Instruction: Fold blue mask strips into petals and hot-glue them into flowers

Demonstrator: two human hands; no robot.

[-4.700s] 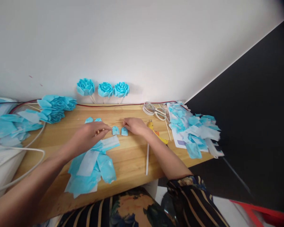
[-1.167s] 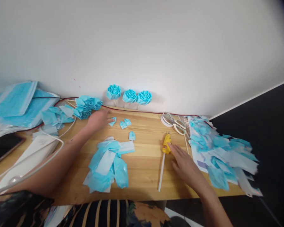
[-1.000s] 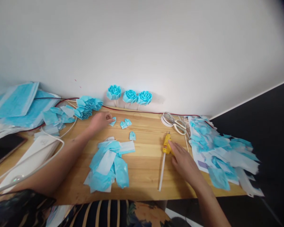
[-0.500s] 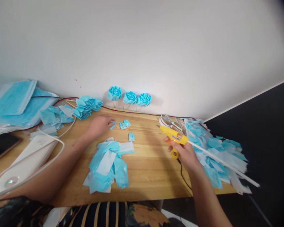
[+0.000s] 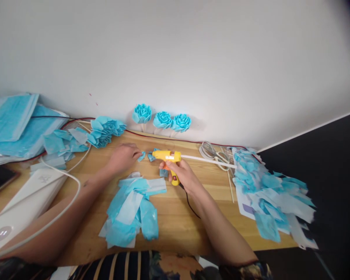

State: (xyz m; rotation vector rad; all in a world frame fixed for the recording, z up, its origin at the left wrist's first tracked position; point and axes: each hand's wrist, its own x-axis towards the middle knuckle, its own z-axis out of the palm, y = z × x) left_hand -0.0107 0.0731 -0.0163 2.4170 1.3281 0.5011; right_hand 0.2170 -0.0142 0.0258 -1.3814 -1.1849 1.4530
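Observation:
My right hand grips a yellow glue gun by its handle, nozzle pointing left, a white glue stick trailing out to the right. My left hand rests on the wooden table, fingers curled and pinching a small folded blue piece. The gun's tip sits just right of that piece, beside another small blue piece. A further piece lies partly hidden under my right hand.
A pile of cut blue and white strips lies in front of me. Three blue flowers lean on the wall, more flowers at left. Scissors and blue scraps are at right, a white device with cable at left.
My right hand picked the glue gun up from the table at the right and swung it left, so its nozzle now sits beside my left hand's blue piece. My left hand barely moved.

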